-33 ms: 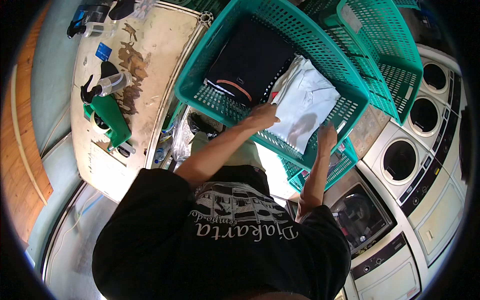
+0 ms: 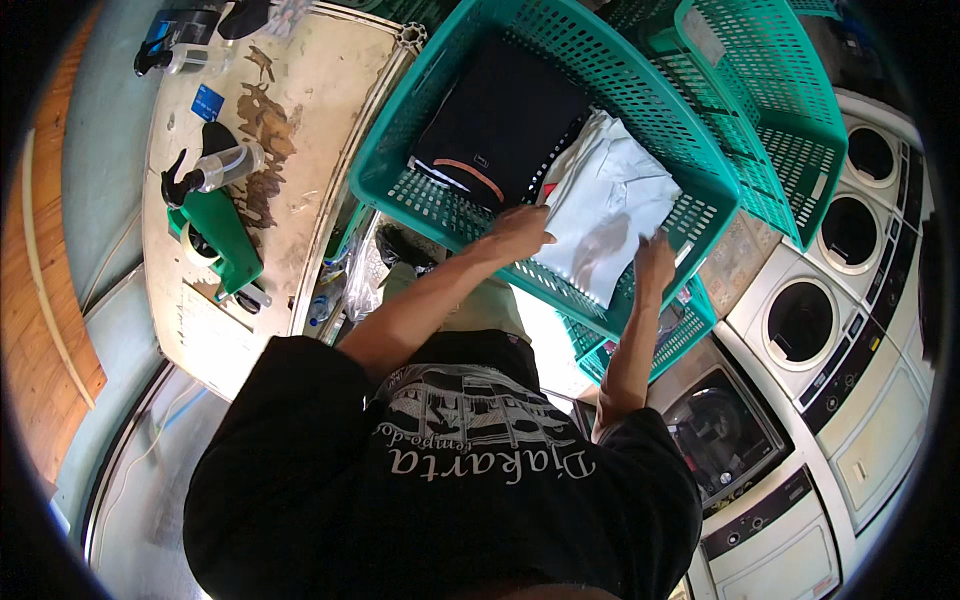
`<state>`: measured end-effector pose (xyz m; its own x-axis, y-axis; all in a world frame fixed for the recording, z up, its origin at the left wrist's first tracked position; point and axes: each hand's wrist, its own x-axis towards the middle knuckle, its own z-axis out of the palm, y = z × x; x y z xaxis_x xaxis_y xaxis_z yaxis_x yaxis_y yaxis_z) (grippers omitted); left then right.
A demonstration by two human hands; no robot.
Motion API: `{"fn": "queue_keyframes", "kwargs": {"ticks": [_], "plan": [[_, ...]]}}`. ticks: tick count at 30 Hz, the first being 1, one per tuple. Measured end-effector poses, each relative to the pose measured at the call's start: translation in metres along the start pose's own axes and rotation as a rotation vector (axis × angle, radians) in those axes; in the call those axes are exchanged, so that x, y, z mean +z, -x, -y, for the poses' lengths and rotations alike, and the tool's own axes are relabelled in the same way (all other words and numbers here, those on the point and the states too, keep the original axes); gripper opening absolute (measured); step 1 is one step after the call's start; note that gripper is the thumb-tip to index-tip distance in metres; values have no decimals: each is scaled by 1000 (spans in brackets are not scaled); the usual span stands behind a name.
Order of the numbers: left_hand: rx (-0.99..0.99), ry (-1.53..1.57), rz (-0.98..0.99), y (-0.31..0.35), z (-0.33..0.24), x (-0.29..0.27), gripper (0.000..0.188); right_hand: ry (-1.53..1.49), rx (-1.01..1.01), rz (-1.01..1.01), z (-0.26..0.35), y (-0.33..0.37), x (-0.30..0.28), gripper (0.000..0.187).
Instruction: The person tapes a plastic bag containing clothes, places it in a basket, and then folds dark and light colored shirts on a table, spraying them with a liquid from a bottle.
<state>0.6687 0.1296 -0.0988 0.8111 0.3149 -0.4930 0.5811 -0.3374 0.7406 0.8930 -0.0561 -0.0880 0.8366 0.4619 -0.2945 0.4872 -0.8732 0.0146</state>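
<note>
Inside a large green plastic basket [image 2: 395, 205] lies a stack of folded white clothes [image 2: 618, 200], with a folded black garment [image 2: 510, 110] beside it on the left. My left hand [image 2: 520, 233] grips the near left edge of the white stack, its thumb showing on top and the other fingers partly hidden. At the stack's right edge, my right hand [image 2: 655, 262] is closed on the cloth, with its fingertips partly out of sight. A bit of red shows at the white stack's left side.
On the left, a worn cream table [image 2: 320, 100] bears a spray bottle [image 2: 225, 168], a green tape dispenser [image 2: 230, 240] and a blue card [image 2: 207, 102]. More green baskets [image 2: 770, 100] stand at the back right. Stacked front-loading machines [image 2: 800, 320] line the right side.
My right hand has shifted slightly forward and left against the white stack. My left hand has moved a little to the left. The basket has not moved.
</note>
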Motion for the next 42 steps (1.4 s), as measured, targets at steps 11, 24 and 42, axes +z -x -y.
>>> {"fn": "queue_keyframes", "kwargs": {"ticks": [11, 24, 42], "plan": [[-122, 359, -171, 157, 13, -88, 21, -186, -821, -15, 246, -209, 71, 50], [-231, 502, -412, 186, 51, -84, 25, -19, -815, 185, 261, -242, 81, 64], [-187, 498, -496, 171, 59, -97, 20, -166, -911, 395, 266, -211, 15, 81]]}}
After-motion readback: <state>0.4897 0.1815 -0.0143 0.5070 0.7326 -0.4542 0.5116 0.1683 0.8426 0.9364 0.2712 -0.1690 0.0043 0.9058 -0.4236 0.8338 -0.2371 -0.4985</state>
